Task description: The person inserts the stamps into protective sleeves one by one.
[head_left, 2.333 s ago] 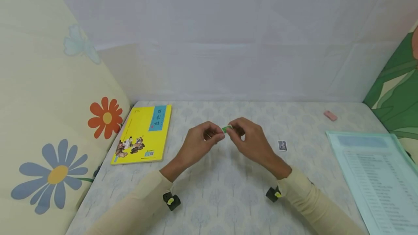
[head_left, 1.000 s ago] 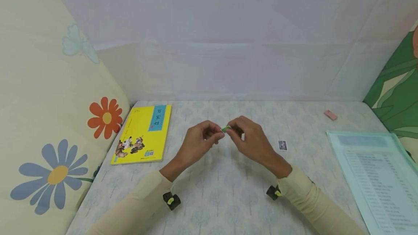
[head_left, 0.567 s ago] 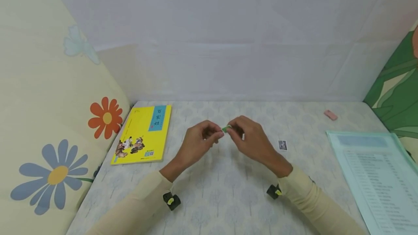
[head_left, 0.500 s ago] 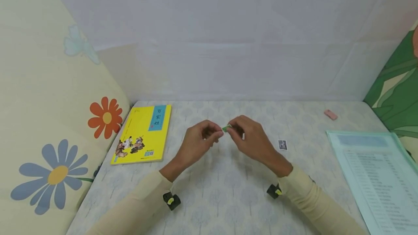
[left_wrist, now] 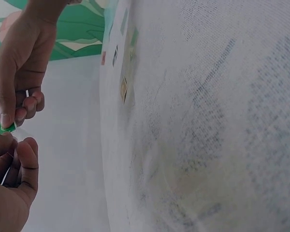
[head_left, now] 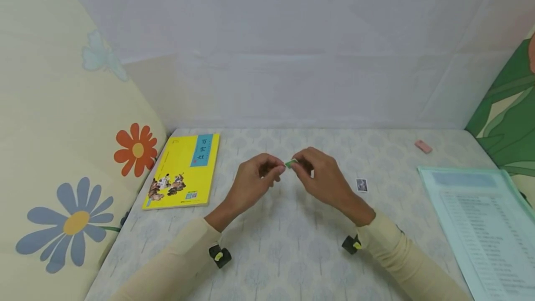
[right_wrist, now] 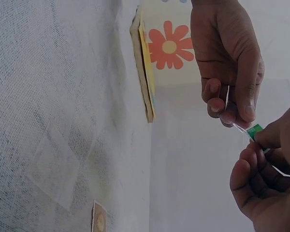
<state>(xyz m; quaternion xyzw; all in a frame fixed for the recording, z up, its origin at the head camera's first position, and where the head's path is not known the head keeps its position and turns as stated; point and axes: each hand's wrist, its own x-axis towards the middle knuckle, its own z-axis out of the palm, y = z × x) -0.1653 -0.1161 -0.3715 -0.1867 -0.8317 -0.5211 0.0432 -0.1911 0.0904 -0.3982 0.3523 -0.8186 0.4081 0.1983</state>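
Observation:
Over the middle of the table, both hands meet at a small green stamp-like piece [head_left: 290,163] with a white edge. My right hand [head_left: 323,176] pinches it between thumb and fingers, the thumb lying across its green face [right_wrist: 255,130]. At its other side, the fingertips of my left hand [head_left: 258,174] pinch a thin, see-through whitish strip [right_wrist: 239,127] that runs to the green piece. The remaining fingers of both hands are curled, and white slivers [right_wrist: 227,98] show among them. Part of the piece is hidden by the right thumb.
A small dark picture stamp [head_left: 362,185] lies right of the hands. Farther right are a pink eraser [head_left: 423,146] and a pale green folder [head_left: 472,226] with a printed sheet. The yellow book [head_left: 179,171] lies at the left, by the flowered side wall [head_left: 62,120].
The green piece has turned and flexed between the fingertips, looking narrower about a second ago and showing more green face now. Both hands have stayed almost in place.

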